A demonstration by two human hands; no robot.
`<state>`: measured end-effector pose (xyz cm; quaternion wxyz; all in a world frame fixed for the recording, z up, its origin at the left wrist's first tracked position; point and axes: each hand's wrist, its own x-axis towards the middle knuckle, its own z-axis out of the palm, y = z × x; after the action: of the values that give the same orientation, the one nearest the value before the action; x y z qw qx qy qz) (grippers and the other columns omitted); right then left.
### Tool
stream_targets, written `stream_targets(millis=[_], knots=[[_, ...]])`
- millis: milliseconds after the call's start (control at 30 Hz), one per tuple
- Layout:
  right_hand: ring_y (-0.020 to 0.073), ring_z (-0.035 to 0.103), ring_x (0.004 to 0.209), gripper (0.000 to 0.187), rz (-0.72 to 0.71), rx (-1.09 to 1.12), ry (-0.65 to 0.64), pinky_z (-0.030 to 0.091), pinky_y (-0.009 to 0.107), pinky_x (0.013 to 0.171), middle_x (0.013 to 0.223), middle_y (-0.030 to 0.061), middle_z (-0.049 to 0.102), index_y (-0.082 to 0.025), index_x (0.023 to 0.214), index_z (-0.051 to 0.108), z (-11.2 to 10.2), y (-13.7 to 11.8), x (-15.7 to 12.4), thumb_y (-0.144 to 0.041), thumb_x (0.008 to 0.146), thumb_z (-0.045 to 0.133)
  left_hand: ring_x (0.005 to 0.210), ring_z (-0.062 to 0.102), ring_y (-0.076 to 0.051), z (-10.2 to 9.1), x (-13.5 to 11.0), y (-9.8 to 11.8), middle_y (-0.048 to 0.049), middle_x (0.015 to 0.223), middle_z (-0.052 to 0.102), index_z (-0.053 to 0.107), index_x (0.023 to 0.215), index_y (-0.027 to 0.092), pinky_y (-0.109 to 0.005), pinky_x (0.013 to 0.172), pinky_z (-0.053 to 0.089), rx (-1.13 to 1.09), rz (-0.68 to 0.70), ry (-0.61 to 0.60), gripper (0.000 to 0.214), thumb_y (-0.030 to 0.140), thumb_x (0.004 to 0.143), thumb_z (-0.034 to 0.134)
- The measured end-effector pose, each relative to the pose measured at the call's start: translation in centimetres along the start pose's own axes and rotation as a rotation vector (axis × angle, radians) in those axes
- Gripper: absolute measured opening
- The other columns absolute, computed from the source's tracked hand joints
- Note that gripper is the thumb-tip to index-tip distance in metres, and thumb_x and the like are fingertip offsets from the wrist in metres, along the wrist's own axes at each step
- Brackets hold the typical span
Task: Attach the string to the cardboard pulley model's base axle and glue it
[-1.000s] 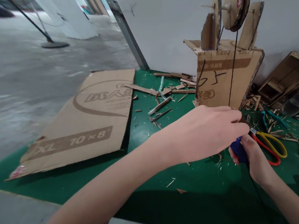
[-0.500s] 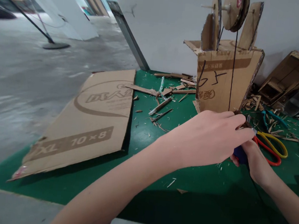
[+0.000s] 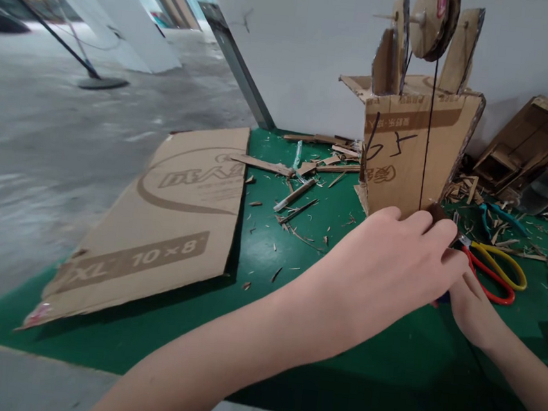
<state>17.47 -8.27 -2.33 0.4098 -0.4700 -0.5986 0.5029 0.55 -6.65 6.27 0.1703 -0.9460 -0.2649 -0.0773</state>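
Note:
My left hand (image 3: 394, 269) is closed in front of the cardboard stand (image 3: 399, 143), its back toward me and its fingertips hidden. A dark brown piece (image 3: 440, 213) shows just beyond its fingers. My right hand (image 3: 469, 292) is wrapped round a blue tool (image 3: 444, 297), mostly hidden behind the left hand; a dark cord hangs below, and it looks like a glue gun. A black string (image 3: 428, 136) runs down the stand from a cardboard wheel (image 3: 430, 23) on top. Scissors (image 3: 495, 272) with red and yellow handles lie beyond the right hand.
A flat cardboard sheet (image 3: 156, 220) covers the left of the green table (image 3: 263, 321). Cardboard strips (image 3: 297, 195) and scraps lie left of the stand. Teal-handled pliers (image 3: 500, 219) and a cardboard structure (image 3: 526, 146) are at the right, by the white wall.
My left hand has moved slightly down and toward me, and its knuckles now cover more of the right hand. Less of the blue tool shows. The stand appears slightly lower in view.

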Motion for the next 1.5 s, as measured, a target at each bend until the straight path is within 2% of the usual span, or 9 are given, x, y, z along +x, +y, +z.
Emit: stream_targets(millis=[100, 333, 433, 567, 733, 867, 1033, 1167, 1500], knots=[[0.0148, 0.044, 0.054, 0.036, -0.041, -0.039, -0.043, 0.037, 0.028, 0.048, 0.064, -0.0003, 0.051, -0.025, 0.083, 0.058, -0.2, -0.2, -0.3, -0.058, 0.092, 0.046, 0.08, 0.056, -0.018, -0.4, -0.5, 0.6, -0.0055, 0.093, 0.06, 0.059, 0.097, 0.019, -0.031, 0.06, 0.035, 0.004, 0.001, -0.038, 0.013, 0.02, 0.085, 0.063], [0.0158, 0.049, 0.068, 0.023, -0.167, -0.107, -0.107, 0.041, 0.027, 0.061, 0.078, 0.0003, 0.059, -0.026, 0.106, 0.061, -0.7, 1.0, -0.6, -0.042, 0.097, 0.048, 0.082, 0.056, -0.019, -0.4, -1.2, 1.3, -0.0055, 0.095, 0.061, 0.058, 0.096, 0.019, -0.031, 0.062, 0.036, -0.037, -0.01, -0.064, 0.019, 0.021, 0.08, 0.067], [0.0153, 0.048, 0.066, 0.025, -0.148, -0.118, -0.109, 0.04, 0.026, 0.058, 0.078, 0.0009, 0.058, -0.024, 0.104, 0.062, -0.7, 1.2, -0.5, -0.043, 0.097, 0.046, 0.082, 0.057, -0.018, -0.3, -1.0, 0.9, -0.0049, 0.096, 0.061, 0.058, 0.097, 0.02, -0.031, 0.062, 0.035, -0.069, 0.004, -0.038, 0.017, 0.021, 0.082, 0.066], [0.0146, 0.043, 0.058, 0.033, -0.124, -0.063, -0.096, 0.036, 0.027, 0.051, 0.068, -0.0001, 0.052, -0.024, 0.099, 0.062, -0.9, 0.7, -0.8, -0.051, 0.098, 0.042, 0.078, 0.056, -0.016, -0.6, -0.4, 0.0, -0.0037, 0.095, 0.06, 0.058, 0.1, 0.022, -0.029, 0.061, 0.036, -0.103, 0.047, -0.027, 0.011, 0.02, 0.089, 0.058], [0.0135, 0.049, 0.06, 0.033, -0.097, 0.07, -0.077, 0.041, 0.026, 0.055, 0.07, 0.0002, 0.056, -0.023, 0.094, 0.058, -1.1, 1.2, -1.0, -0.051, 0.099, 0.04, 0.077, 0.055, -0.015, -0.8, -0.3, -1.5, -0.0054, 0.095, 0.058, 0.059, 0.102, 0.018, -0.028, 0.061, 0.038, -0.162, 0.039, 0.044, 0.014, 0.024, 0.094, 0.05], [0.013, 0.048, 0.052, 0.036, -0.027, 0.167, -0.087, 0.039, 0.026, 0.049, 0.063, -0.001, 0.056, -0.022, 0.099, 0.057, -1.2, 2.3, -0.5, -0.053, 0.097, 0.04, 0.079, 0.054, -0.015, -0.4, -0.5, -2.9, -0.0057, 0.094, 0.057, 0.063, 0.094, 0.018, -0.027, 0.065, 0.039, -0.257, 0.03, 0.042, 0.013, 0.022, 0.092, 0.051], [0.0131, 0.041, 0.042, 0.039, 0.064, 0.28, -0.069, 0.034, 0.028, 0.043, 0.056, -0.0016, 0.054, -0.023, 0.092, 0.056, -1.1, 2.3, 0.0, -0.059, 0.092, 0.041, 0.085, 0.052, -0.016, -0.1, -0.4, -4.5, -0.006, 0.095, 0.057, 0.069, 0.089, 0.021, -0.029, 0.074, 0.042, -0.375, 0.067, 0.069, 0.016, 0.026, 0.092, 0.054], [0.0123, 0.039, 0.038, 0.043, 0.078, 0.309, -0.032, 0.03, 0.027, 0.041, 0.052, -0.0016, 0.053, -0.022, 0.082, 0.053, -0.9, 1.7, 0.1, -0.064, 0.088, 0.043, 0.087, 0.051, -0.017, 0.1, -0.2, -4.8, -0.0063, 0.1, 0.058, 0.073, 0.093, 0.023, -0.029, 0.077, 0.041, -0.374, 0.098, 0.055, 0.019, 0.027, 0.092, 0.054], [0.0151, 0.041, 0.046, 0.04, 0.101, 0.334, -0.048, 0.03, 0.03, 0.044, 0.059, 0.0004, 0.054, -0.024, 0.091, 0.056, -1.4, 1.7, 0.0, -0.062, 0.077, 0.053, 0.089, 0.05, -0.017, 1.0, 0.2, -4.4, -0.0064, 0.1, 0.059, 0.074, 0.092, 0.024, -0.029, 0.078, 0.042, -0.319, 0.122, 0.07, 0.021, 0.031, 0.093, 0.054]])
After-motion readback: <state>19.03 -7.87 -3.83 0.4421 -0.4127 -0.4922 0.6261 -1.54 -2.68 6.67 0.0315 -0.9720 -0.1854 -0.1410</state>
